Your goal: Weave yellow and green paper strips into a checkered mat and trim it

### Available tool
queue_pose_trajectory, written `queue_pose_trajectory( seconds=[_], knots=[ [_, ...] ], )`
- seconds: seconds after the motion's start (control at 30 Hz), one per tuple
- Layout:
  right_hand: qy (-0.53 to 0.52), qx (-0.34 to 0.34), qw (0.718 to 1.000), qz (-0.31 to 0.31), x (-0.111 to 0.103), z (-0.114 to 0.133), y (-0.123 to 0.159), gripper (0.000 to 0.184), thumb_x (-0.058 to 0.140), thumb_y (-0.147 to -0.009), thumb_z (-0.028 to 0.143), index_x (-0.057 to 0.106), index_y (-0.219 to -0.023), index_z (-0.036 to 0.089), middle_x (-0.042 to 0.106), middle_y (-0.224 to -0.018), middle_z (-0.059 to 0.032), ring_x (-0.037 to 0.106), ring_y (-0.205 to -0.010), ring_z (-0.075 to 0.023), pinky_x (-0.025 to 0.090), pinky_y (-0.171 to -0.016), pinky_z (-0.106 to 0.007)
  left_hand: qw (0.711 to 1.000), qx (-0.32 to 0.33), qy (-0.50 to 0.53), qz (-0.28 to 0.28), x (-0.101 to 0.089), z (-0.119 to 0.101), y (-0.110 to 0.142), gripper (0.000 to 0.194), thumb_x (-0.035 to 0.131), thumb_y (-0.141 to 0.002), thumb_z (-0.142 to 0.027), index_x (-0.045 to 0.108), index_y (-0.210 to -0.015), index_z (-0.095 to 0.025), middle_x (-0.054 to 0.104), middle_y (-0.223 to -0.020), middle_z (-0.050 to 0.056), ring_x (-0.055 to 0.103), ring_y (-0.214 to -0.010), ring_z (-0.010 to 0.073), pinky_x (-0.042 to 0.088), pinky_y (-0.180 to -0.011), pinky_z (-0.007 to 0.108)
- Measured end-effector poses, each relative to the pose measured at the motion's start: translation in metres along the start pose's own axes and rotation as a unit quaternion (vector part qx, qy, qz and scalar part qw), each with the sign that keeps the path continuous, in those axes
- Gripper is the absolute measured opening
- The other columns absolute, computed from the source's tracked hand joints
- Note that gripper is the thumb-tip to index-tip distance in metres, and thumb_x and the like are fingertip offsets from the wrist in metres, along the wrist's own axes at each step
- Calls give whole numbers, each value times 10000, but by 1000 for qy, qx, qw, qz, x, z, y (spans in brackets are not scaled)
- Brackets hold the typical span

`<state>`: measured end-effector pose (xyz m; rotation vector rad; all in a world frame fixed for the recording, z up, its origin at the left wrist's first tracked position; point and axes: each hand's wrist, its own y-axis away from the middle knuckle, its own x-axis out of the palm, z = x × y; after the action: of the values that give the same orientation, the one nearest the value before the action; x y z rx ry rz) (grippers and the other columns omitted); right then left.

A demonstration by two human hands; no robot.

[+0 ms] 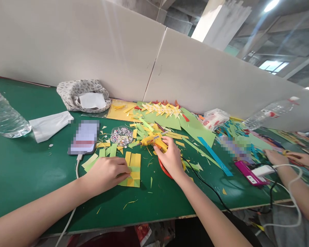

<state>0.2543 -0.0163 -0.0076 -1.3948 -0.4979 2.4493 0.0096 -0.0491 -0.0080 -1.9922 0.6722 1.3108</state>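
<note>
- The woven paper piece [136,166] is a small panel of yellow and green strips crossing in a check, with loose strip ends sticking up along its far side; it lies flat on the green table [154,209] near the front edge.
- The left hand [109,171] has its fingertips closed on the left part of the panel, thumb and fingers together.
- The right hand [170,154] grips a yellow hot glue gun [154,139], its nozzle pointing left above the paper scraps; a red curved handle [164,169] shows below that hand.
- Behind the hands are a round clear case of small beads [122,136] and a woven paper fish [161,109] with red tassels, on light green sheets.
- To the left are a phone [84,135] with a white cable, a white tissue [51,125], a patterned cloth bag [83,95] and a water bottle [7,115].
- To the right are a blue paper strip [215,156], a magenta power strip [251,174] and another person's hands [275,157].
- A pale partition [92,44] backs the table; beyond it are a concrete ceiling, pillar and lights.
</note>
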Motion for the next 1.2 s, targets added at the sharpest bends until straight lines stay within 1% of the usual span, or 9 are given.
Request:
queue_pose_trajectory(
  seconds=[0.07,0.17,0.3,0.43,0.63,0.9,1.2],
  knots=[
    [-30,-7,1000,-7,-3,0,0,376,589,-738,340,464,-1066,203,609,-1029,-104,577,-968,-251,459,-811,-392,1000,3,-8,0,-1,-1,0,280,407,-892,-280,680,-850,-233,674,-811,20,632,-685,149,358,-474,211],
    [-52,-38,998,0,-7,1,0,364,612,-725,296,463,-1049,220,611,-1028,-81,575,-990,-230,458,-839,-370,1000,5,-14,2,-2,-1,0,279,410,-892,-277,682,-853,-235,673,-799,19,630,-672,146,346,-458,210],
    [-61,-83,994,43,-10,0,0,348,633,-706,243,467,-1011,232,611,-1017,-60,583,-973,-214,467,-841,-358,1000,7,-12,-2,-2,0,0,271,420,-890,-277,683,-842,-235,674,-802,12,632,-673,143,355,-468,210],
    [-53,-112,989,76,-12,-4,-1,338,639,-705,246,471,-998,240,609,-1013,-51,586,-957,-219,473,-830,-373,1000,15,-4,-25,1,2,2,241,446,-879,-270,680,-825,-243,673,-793,-6,633,-666,133,361,-476,205],
    [-32,-124,988,87,-11,-8,0,329,644,-704,243,487,-992,254,614,-983,-49,595,-925,-233,483,-798,-394,999,24,-17,-42,2,2,2,239,448,-879,-263,672,-798,-243,663,-762,-17,625,-632,123,345,-456,203],
    [-21,-147,985,87,-10,-6,1,301,640,-713,209,484,-967,247,600,-962,-45,591,-895,-217,487,-782,-372,999,21,-22,-34,2,3,3,230,451,-880,-280,675,-835,-253,664,-782,-13,618,-645,117,326,-445,195],
    [-12,-153,985,79,-10,-5,0,274,632,-711,167,485,-930,243,593,-922,-32,588,-862,-206,480,-761,-354,999,27,-10,-28,1,2,2,252,426,-890,-257,672,-835,-245,678,-821,-12,634,-699,119,376,-489,188]
  ],
)
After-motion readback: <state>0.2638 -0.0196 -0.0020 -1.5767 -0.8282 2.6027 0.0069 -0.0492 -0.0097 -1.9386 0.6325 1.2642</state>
